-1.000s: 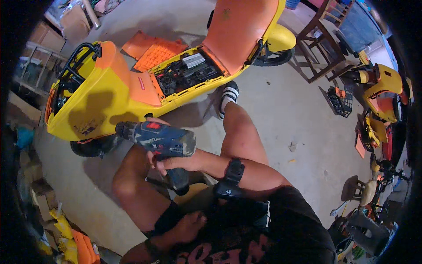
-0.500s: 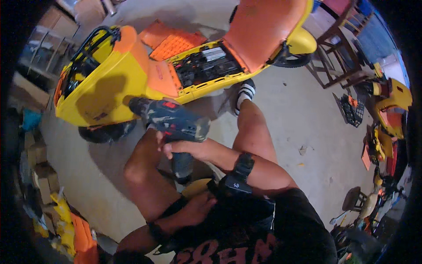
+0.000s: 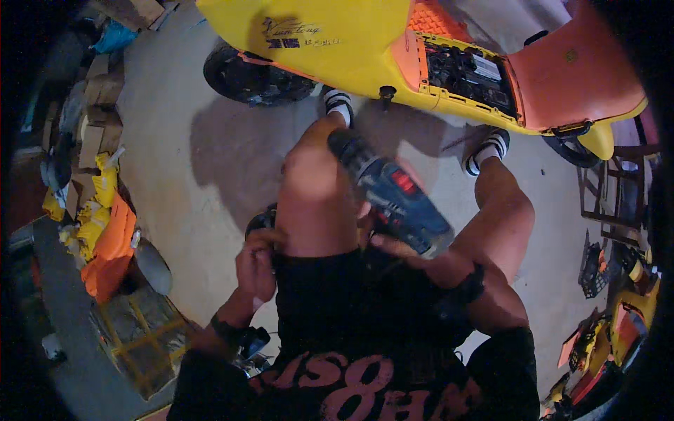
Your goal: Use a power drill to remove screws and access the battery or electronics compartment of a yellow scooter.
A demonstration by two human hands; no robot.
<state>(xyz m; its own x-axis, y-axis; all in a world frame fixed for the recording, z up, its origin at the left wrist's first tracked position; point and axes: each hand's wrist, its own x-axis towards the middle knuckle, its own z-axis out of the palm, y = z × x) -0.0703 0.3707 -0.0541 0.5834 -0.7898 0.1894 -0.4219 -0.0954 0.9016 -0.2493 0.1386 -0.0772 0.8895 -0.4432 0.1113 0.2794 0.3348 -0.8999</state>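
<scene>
My right hand (image 3: 394, 245) grips a cordless drill (image 3: 406, 203), dark blue with a red patch. The drill lies slanted over my lap, its black chuck pointing up and left above my left knee. Its handle is mostly hidden. Beside my left thigh, my left hand (image 3: 255, 264) is closed, fingers curled. A small dark object (image 3: 262, 219) shows just beyond those fingers; its kind and how it is held cannot be made out. Ahead stands a yellow scooter (image 3: 351, 52) with an open floor compartment (image 3: 467, 74) showing wiring and a silver box.
An orange mat (image 3: 439, 19) lies behind the scooter. Its front wheel (image 3: 256, 77) is at the left. Yellow and orange panels (image 3: 112, 245) and a strapped carton (image 3: 144, 337) lie to my left. A wooden chair (image 3: 618, 193) and a black crate (image 3: 594, 270) are at the right.
My view has swung left and down, so the scooter sits higher and farther right. The drill has come back over my lap, away from the scooter. My left hand has moved outside my left thigh.
</scene>
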